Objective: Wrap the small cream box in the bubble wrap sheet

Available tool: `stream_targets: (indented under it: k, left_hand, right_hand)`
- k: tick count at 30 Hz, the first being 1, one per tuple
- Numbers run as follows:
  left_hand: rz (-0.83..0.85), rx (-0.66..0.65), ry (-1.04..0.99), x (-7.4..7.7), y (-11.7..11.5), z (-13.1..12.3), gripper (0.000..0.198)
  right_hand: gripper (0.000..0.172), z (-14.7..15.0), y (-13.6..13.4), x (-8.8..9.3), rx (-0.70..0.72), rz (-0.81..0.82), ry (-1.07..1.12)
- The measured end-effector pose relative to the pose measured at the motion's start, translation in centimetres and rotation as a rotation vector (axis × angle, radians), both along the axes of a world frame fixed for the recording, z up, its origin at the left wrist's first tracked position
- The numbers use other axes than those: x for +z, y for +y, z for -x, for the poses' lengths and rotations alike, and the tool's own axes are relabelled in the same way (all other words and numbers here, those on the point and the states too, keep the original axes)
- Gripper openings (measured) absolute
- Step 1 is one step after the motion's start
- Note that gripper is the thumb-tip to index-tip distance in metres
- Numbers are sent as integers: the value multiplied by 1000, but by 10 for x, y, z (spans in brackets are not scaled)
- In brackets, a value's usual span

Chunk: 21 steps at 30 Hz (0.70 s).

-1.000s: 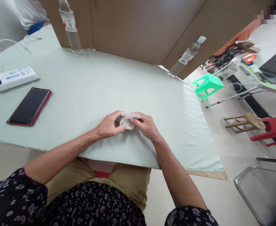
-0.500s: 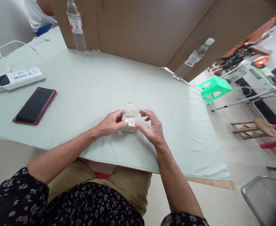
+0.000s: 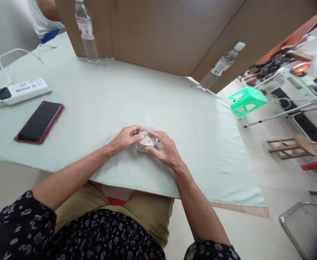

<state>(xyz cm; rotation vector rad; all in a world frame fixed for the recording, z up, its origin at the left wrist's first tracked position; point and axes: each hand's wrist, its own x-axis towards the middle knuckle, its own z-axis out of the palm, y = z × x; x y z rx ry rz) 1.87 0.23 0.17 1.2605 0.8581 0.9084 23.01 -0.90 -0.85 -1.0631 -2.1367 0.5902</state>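
Right hand moves in on the clear plastic container

The right hand (image 3: 167, 150), spread beside the clear plastic container (image 3: 147, 141) half a second ago, has since come in against it, and the left thumb has shifted onto its top. The container, whitish on top, is at the near edge of the pale green tablecloth (image 3: 107, 97), between both hands. The left hand (image 3: 125, 139) pinches its left side, thumb above and fingers behind. The right hand is curved around the right side, thumb at the near edge and forefinger at the far one. A translucent flap (image 3: 147, 127) shows just beyond.

To the left lie a smartphone (image 3: 39, 122) in a red case and, farther off, a white oblong device (image 3: 25, 91) with a cable. At the far side, a left water bottle (image 3: 87, 38) and a right water bottle (image 3: 220, 68) stand by a cardboard panel (image 3: 153, 36).
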Motion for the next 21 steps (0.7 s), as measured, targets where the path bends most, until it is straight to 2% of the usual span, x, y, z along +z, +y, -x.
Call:
stream_targets:
  k: [6,13,16,21]
  left_hand:
    - [55,170,79,0,-1,-5,27]
    - [87,215,89,-3,-3,-5,25]
    - [119,158,49,0,-3,-1,25]
    - [108,-99,41,9,-3,9,42]
  right_hand:
    - [38,8,-6,8,-33,87,26]
    - [27,15,-9,6,-38,31,-10]
    - [29,15,-8,1,-83,2,-15]
    - [27,12,-6,-5,-149,19,-4]
